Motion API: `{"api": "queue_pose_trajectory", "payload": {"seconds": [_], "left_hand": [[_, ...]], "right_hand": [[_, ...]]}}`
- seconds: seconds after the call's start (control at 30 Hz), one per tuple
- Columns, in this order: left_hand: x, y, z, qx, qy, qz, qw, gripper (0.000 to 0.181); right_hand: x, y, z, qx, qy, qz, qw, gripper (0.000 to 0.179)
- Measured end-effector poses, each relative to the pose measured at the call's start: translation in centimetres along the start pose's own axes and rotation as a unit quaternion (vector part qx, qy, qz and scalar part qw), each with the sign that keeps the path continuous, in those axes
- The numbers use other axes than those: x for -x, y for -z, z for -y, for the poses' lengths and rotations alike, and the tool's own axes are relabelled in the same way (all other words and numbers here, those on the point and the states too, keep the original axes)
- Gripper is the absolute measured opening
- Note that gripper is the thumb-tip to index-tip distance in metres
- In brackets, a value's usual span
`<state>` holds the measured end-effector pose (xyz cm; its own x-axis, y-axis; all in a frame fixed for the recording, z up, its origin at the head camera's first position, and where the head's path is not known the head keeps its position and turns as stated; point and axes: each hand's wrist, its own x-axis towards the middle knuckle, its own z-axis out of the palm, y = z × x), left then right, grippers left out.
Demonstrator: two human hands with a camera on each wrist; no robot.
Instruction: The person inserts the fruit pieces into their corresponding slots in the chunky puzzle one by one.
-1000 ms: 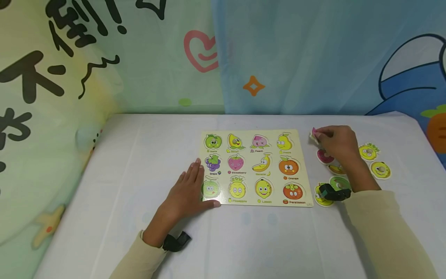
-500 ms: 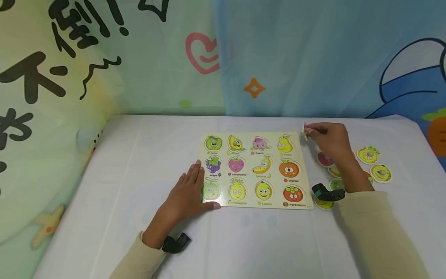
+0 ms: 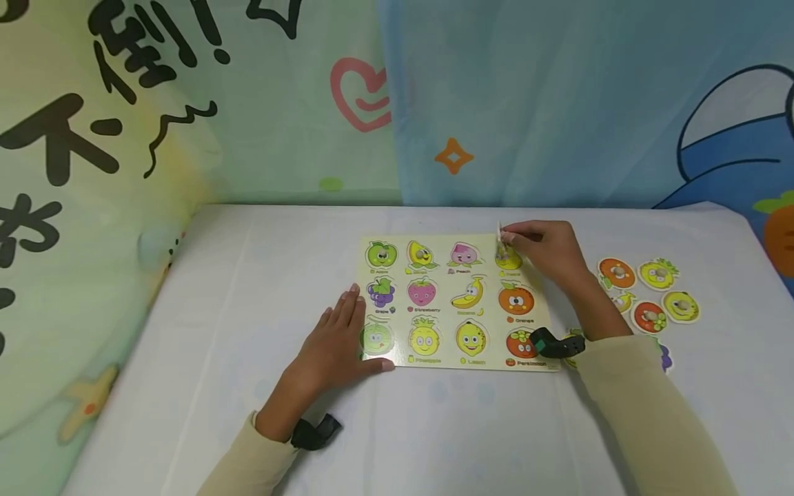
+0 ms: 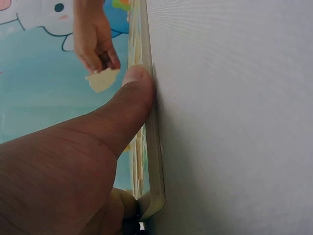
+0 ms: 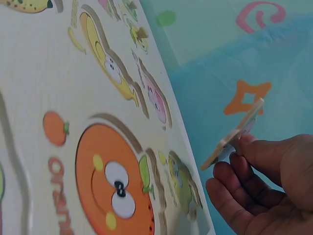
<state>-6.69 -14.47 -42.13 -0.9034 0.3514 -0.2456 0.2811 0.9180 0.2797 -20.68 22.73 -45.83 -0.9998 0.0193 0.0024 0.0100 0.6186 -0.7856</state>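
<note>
A cream fruit puzzle board [image 3: 446,358] lies flat on the white table. Along its left edge and front left corner rests my left hand [image 3: 335,344], fingers straight and thumb [image 4: 134,93] against the front edge. My right hand [image 3: 548,251] is raised over the board's back right corner, by the pear picture [image 3: 510,260]. Between thumb and fingers it pinches a thin fruit-shaped puzzle piece [image 5: 237,132] by its knob. The piece is tilted nearly on edge; its plain cream back [image 4: 102,81] shows in the left wrist view, its picture mostly hidden.
Right of the board lie several loose pieces, among them an orange [image 3: 617,273], a pineapple [image 3: 659,274], a lemon [image 3: 681,306] and a persimmon [image 3: 649,317]. My right forearm covers others. A printed curtain [image 3: 527,103] hangs behind the table.
My right hand has moved left with the pinched piece, from beside the loose pieces to above the board's back right corner. The left hand stays where it was.
</note>
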Motion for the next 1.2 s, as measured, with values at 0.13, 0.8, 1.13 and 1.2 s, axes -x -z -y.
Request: {"api": "queue_pose_trajectory", "payload": {"seconds": [0.13, 0.8, 1.13, 1.2], "left_hand": [[-0.1, -0.1, 0.0, -0.003, 0.000, 0.001, 1.0000, 0.116], [-0.1, 0.1, -0.2, -0.006, 0.003, 0.008, 0.9999, 0.117], [-0.1, 0.1, -0.2, -0.011, -0.001, 0.002, 0.9999, 0.118], [-0.1, 0.1, -0.1, -0.010, -0.002, -0.001, 0.9999, 0.118]], "right_hand": [[-0.6, -0.7, 0.0, 0.019, 0.002, 0.018, 0.9997, 0.053], [2.1, -1.7, 6.6, -0.009, -0.011, 0.093, 0.9956, 0.032], [2.1, -2.3, 6.8, 0.009, -0.006, 0.103, 0.9946, 0.034], [2.1, -2.6, 6.9, 0.010, -0.010, 0.107, 0.9942, 0.032]]}}
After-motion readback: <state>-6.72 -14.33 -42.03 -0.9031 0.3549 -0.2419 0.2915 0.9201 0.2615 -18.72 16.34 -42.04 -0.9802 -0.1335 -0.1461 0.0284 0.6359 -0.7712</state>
